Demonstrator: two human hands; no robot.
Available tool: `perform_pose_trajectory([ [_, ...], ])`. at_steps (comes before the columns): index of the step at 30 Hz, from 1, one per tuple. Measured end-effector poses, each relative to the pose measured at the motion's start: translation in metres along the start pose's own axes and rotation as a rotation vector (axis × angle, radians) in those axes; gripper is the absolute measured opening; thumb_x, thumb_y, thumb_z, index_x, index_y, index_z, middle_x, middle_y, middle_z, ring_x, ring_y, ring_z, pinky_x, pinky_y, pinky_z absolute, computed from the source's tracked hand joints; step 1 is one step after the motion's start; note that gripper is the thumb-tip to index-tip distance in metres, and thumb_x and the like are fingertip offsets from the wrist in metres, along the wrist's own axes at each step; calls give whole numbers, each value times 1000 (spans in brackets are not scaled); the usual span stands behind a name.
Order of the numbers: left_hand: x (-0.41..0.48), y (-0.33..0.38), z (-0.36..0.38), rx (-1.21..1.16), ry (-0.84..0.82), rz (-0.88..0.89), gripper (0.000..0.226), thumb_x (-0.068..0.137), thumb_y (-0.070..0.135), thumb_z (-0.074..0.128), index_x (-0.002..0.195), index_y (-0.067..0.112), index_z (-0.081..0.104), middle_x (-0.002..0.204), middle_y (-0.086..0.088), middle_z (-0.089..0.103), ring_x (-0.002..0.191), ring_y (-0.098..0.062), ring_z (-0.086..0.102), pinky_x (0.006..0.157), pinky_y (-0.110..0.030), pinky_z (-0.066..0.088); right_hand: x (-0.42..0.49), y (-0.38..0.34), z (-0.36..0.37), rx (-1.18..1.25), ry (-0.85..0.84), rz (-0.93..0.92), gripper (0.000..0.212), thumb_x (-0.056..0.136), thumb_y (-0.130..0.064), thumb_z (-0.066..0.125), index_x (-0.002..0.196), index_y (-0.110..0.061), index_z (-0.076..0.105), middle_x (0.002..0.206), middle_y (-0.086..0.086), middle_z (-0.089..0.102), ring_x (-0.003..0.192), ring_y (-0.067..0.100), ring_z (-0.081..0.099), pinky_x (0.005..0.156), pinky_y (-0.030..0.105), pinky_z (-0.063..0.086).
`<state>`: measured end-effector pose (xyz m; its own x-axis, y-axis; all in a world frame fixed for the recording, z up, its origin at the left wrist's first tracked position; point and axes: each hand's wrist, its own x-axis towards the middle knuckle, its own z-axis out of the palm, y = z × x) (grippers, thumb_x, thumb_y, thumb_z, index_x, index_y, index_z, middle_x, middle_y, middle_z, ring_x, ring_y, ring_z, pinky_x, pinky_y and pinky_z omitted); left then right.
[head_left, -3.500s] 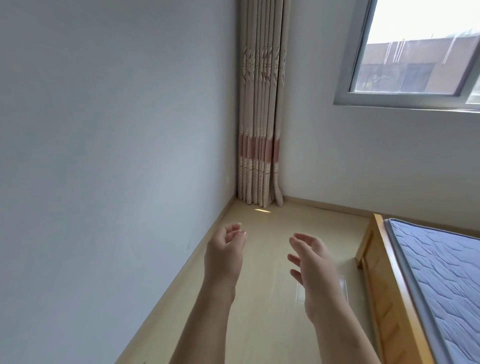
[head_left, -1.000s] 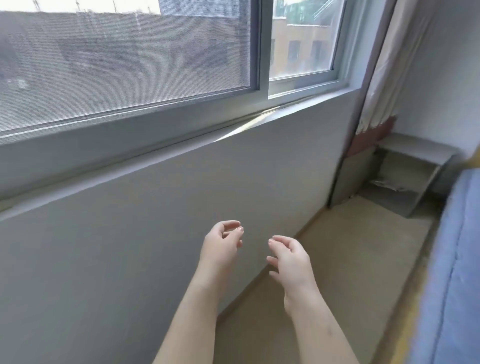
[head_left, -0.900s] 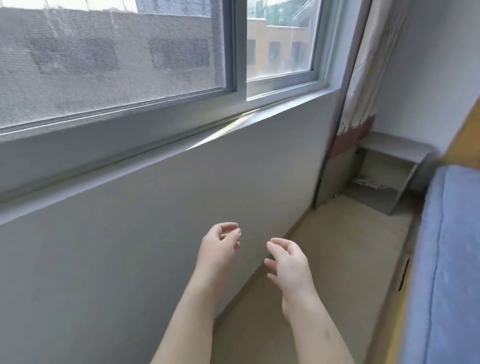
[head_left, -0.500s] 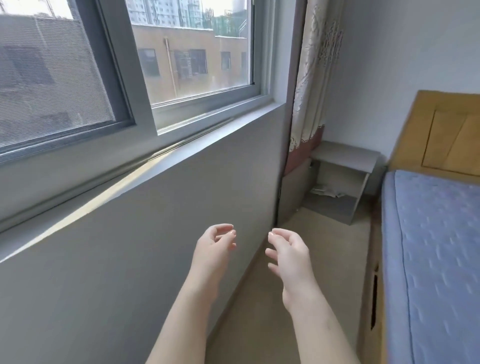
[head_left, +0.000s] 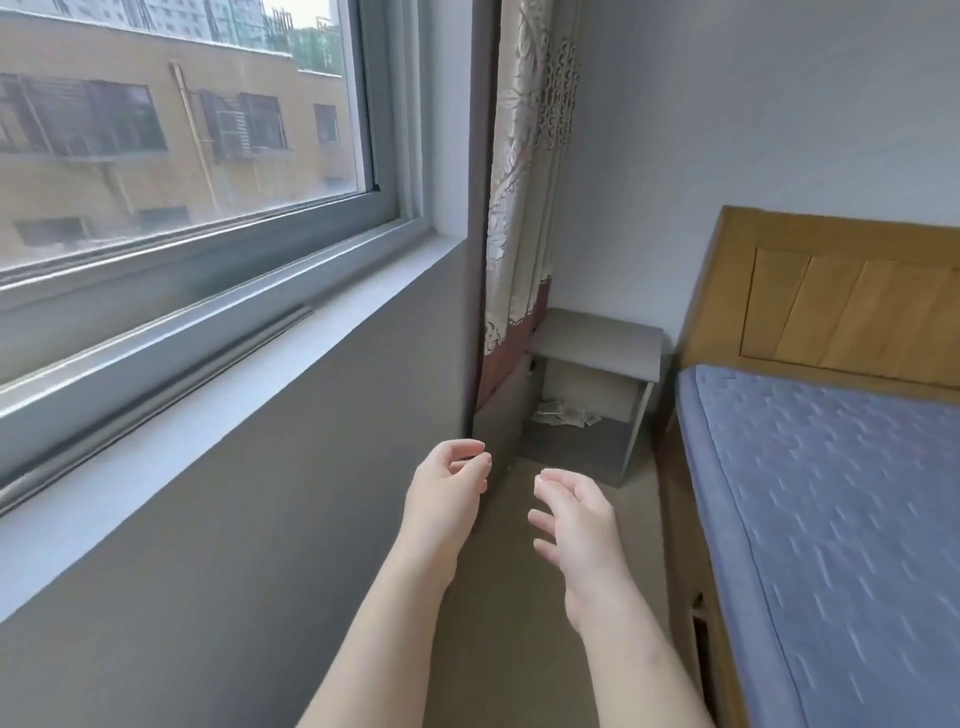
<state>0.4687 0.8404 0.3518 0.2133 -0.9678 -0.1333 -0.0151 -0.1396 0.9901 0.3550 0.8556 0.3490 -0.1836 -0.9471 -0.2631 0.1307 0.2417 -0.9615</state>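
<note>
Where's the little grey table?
In the head view, the little grey table stands in the far corner, a bit right of middle. The curtain is on its left and the bed's wooden headboard on its right.

Right hand — palm hidden; bed — cut off.

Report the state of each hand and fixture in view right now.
Left hand, loosely curled, holds nothing.
Right hand, relaxed, holds nothing.
Window, sash against the right frame, looks shut.
Curtain, gathered in the corner.
Nightstand, open-fronted, papers on its lower shelf.
</note>
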Motion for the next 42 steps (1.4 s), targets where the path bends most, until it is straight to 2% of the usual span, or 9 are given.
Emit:
perform_pose_trajectory([
  [3,61,11,24,27,-49,-13,16,93,22,54,106,29,60,100,8,64,95,-7,61,70,-20,43,54,-17,-1,38,83,-27,10,95,-18,52,102,-23,57,97,-8,58,91,14,56,86,33,45],
  [9,158,6,79,65,-130,-88,14,91,20,54,98,31,60,95,6,65,93,-12,62,68,-20,43,151,-20,-14,74,186,69,10,95,-17,52,102,-20,58,101,-4,59,93,19,57,88,38,46],
  [17,302,26,185,71,-108,-41,13,90,21,55,96,31,61,93,6,65,95,-15,63,76,-25,45,321,-69,-55,71,181,0,11,94,-17,53,103,-21,58,97,-8,59,92,15,58,80,32,45],
  [22,380,45,246,64,-73,-25,11,92,21,55,99,29,61,92,8,65,94,-12,62,74,-23,45,425,-108,-78,50,172,-18,15,94,-17,53,108,-19,58,98,-7,59,96,17,59,84,32,46],
  [28,466,34,288,91,-16,-109,10,93,22,54,97,29,60,93,5,65,97,-16,63,75,-25,46,521,-114,-85,23,130,67,14,95,-18,53,108,-20,58,96,-9,58,101,21,58,85,33,46],
  [33,561,20,328,83,-42,-135,11,93,21,54,99,28,60,93,5,64,96,-15,62,74,-25,44,618,-116,-86,-7,132,115,11,95,-17,53,104,-22,57,96,-7,58,101,21,58,90,36,47],
  [38,658,2,365,112,-80,-198,13,92,20,55,88,32,58,90,7,64,94,-17,63,69,-25,43,722,-120,-74,-46,135,193,11,94,-16,54,88,-25,56,91,-7,58,97,21,57,95,40,45],
  [42,721,-22,384,218,-82,-233,12,91,21,55,92,33,58,94,11,64,97,-16,62,77,-28,45,791,-111,-63,-4,105,271,5,93,-16,53,92,-21,56,90,-8,56,96,18,56,89,33,43],
])
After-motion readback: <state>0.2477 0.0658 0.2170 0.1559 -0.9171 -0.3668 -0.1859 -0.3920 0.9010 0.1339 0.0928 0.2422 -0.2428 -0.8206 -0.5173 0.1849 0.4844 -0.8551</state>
